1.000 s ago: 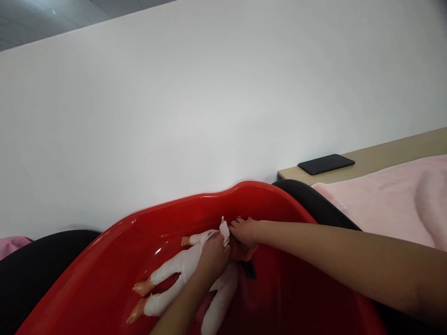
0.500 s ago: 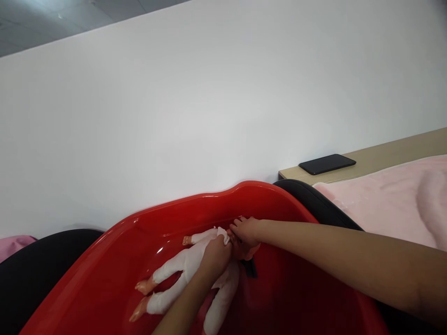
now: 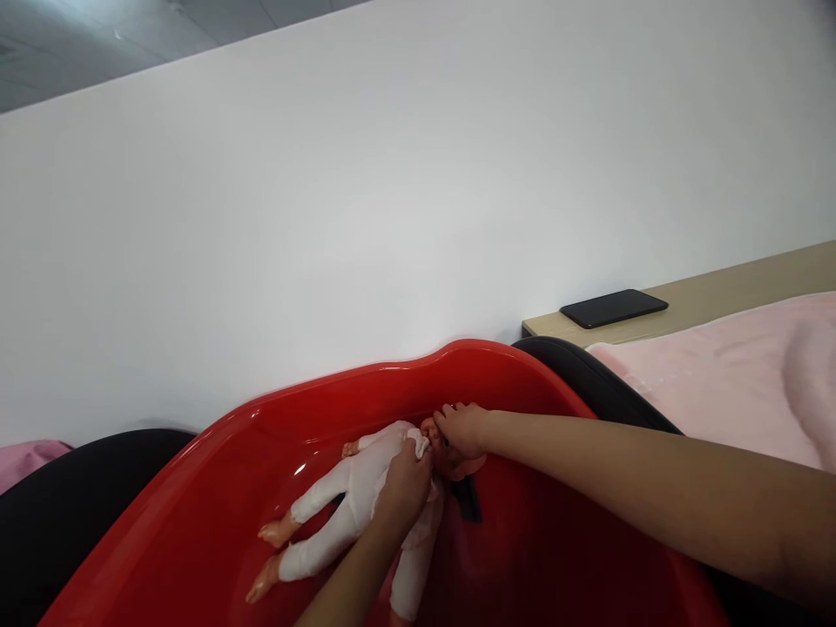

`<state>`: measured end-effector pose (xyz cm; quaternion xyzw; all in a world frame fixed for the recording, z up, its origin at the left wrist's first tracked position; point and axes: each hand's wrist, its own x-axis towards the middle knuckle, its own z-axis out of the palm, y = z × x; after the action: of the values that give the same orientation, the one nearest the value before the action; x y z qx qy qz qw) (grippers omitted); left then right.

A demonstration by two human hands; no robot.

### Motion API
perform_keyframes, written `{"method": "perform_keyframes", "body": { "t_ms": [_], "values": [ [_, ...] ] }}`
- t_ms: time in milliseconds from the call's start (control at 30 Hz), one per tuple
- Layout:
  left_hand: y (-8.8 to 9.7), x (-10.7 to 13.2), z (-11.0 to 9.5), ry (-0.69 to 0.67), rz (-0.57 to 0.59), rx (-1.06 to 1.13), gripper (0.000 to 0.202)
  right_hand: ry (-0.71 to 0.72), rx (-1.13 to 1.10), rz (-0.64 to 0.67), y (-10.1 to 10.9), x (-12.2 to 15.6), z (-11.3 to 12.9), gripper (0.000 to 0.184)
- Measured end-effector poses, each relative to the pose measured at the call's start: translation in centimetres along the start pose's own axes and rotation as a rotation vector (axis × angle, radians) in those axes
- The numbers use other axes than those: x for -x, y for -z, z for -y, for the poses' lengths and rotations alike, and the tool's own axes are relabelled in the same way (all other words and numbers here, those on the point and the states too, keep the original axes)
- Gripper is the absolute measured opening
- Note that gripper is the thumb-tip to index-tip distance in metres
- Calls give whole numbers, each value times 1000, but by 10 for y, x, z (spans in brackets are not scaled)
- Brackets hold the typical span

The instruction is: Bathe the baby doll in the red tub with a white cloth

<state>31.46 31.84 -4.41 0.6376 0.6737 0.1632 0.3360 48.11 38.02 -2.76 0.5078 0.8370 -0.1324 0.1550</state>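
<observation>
A baby doll (image 3: 369, 475) in white clothes lies in a red tub (image 3: 261, 435), its bare feet toward the lower left and its head (image 3: 457, 466) to the right. My left hand (image 3: 408, 479) is closed on bunched white clothing (image 3: 420, 441) at the doll's neck. Over the doll's head curls my right hand (image 3: 462, 428), its fingers bent around the upper side and covering part of it. Part of the doll's chest is hidden behind my left hand and forearm. Beside the head, a dark strip (image 3: 468, 501) shows on the tub's inside.
A white wall (image 3: 418, 192) rises behind the tub. On the right, a black tablet-like device (image 3: 614, 308) lies on a wooden surface (image 3: 731, 283), with a pink blanket (image 3: 718, 357) in front. Black rounded forms (image 3: 84, 522) flank the tub, and pink cloth (image 3: 30, 461) shows at far left.
The doll has shifted a little to the right, and its lower arm hangs at a steeper angle. My left hand keeps its grip, while my right hand's fingers settle closer over the head.
</observation>
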Motion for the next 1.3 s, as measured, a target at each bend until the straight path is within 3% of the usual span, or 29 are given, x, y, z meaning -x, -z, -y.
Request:
{"method": "perform_keyframes", "body": {
  "t_ms": [133,267,467,600,667,833,933,1033,1133,1300],
  "values": [
    [-7,4,1,-59,-10,81,23,8,12,7,-1,-2,-2,110],
    [-9,1,6,-185,-26,174,31,42,33,-35,-4,-2,1,108],
    [-7,-11,15,-336,55,317,52,117,65,-55,-11,-4,7,127],
    [-3,-13,16,-388,96,241,62,108,48,-68,-14,-8,5,121],
    [1,-13,15,-374,98,189,58,122,60,-72,-16,-9,3,119],
    [12,-9,4,-185,78,63,32,149,91,-100,-16,-7,0,112],
    [14,-2,-8,-121,98,-85,30,145,97,-65,-12,-5,1,105],
    [12,7,-16,-82,102,-219,34,121,83,-27,-6,-2,3,109],
    [6,14,-17,-154,156,-247,32,98,52,-17,-3,-2,4,113],
    [-9,27,-17,-220,217,-236,27,113,42,-50,-7,-5,1,94]
  ]
}}
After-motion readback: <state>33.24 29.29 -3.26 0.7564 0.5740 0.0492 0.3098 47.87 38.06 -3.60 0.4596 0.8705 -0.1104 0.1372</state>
